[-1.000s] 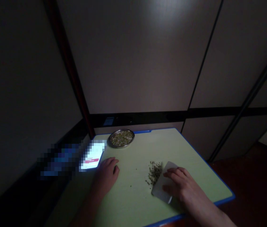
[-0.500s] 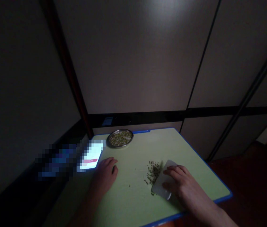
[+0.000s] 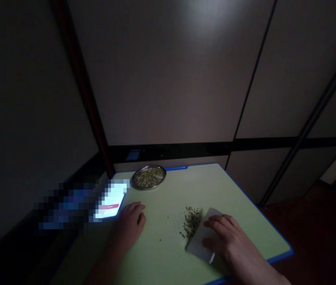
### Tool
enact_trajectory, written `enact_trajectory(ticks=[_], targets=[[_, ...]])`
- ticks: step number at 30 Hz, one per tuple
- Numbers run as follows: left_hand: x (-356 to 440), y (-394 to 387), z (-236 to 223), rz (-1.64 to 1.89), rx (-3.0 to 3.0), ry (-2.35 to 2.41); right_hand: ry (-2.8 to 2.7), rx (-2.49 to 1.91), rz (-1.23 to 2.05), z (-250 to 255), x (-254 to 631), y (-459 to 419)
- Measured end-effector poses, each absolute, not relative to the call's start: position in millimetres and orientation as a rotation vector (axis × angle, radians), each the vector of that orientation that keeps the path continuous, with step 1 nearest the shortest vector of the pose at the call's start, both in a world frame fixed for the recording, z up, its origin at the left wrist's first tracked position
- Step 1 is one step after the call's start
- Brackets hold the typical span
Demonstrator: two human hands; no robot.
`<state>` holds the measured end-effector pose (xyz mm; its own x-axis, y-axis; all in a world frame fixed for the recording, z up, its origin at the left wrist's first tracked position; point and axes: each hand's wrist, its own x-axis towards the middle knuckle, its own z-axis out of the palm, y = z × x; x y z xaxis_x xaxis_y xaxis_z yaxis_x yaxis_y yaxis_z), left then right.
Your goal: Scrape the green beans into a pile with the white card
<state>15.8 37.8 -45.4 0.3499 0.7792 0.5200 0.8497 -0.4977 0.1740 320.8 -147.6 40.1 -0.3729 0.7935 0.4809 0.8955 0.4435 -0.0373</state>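
Note:
My right hand (image 3: pixel 226 237) grips a flat, whitish, dough-scraper-like sheet (image 3: pixel 202 239), fingers on one face and thumb nearer me. The sheet is tilted, its left edge low at the table top. Against that edge lies a loose pile of small dark and greenish bits (image 3: pixel 191 221), like seeds or dried pods; their exact kind is not clear. My left hand (image 3: pixel 130 219) rests palm down on the left part of the table, fingers extended and holding nothing, beside a lit screen (image 3: pixel 111 202). A round metal plate (image 3: pixel 132 180) with similar green bits stands at the far left.
The pale green table (image 3: pixel 215 182) has a blue rim. Behind it rises a cupboard front (image 3: pixel 170 87) with a dark horizontal band. A blurred-out dark area (image 3: pixel 67 209) lies left of the screen. Two stray bits lie between my hands.
The sheet in my right hand has shifted slightly toward me and left along the pile. Bits near its lower corner no longer show there. My left hand stays in place; the view has tilted slightly.

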Motion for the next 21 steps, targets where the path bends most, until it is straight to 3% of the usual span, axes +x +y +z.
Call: enact_trajectory(ticks=[6,15,21], targets=[[17.2,36.2,-42.6,-0.818,-2.492,-1.532,-2.292,-1.527,-0.221,40.9,336.1,-161.3],[18.1,34.5,-39.4,-0.804,-2.491,-1.531,-2.225,-1.506,-0.428,33.6,354.5,-151.4],[14.9,38.8,-47.2,-0.833,-2.470,-1.489,-2.193,-1.556,-0.351,32.9,341.9,-149.0]])
